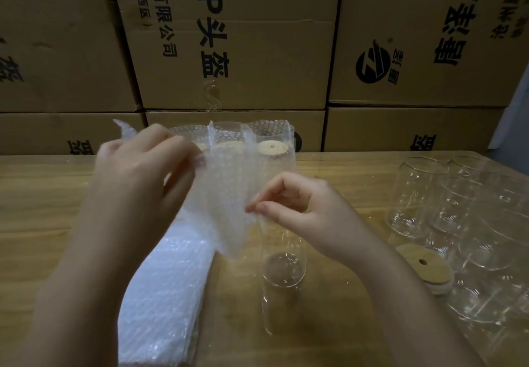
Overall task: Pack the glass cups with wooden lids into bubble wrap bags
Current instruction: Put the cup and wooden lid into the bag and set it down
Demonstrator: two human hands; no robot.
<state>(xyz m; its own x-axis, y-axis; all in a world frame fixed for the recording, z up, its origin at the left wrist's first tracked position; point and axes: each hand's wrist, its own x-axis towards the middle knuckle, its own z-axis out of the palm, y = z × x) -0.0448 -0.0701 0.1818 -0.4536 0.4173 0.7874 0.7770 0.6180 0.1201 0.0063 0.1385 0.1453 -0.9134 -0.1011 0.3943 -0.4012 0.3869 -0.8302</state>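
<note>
I hold one bubble wrap bag (229, 195) in the air above the table. My left hand (143, 172) pinches its upper left edge and my right hand (289, 203) pinches its right edge. Below it a bare glass cup (282, 278) lies on its side on the wooden table (43, 209), its mouth toward me. A stack of flat bubble wrap bags (166, 295) lies to the left of that cup. Behind the held bag stand packed cups in bubble wrap, one with its wooden lid (273, 148) showing.
Several empty glass cups (418, 195) stand at the right of the table, with a small pile of wooden lids (423, 263) beside them. Stacked cardboard boxes (237, 37) form a wall along the table's far edge.
</note>
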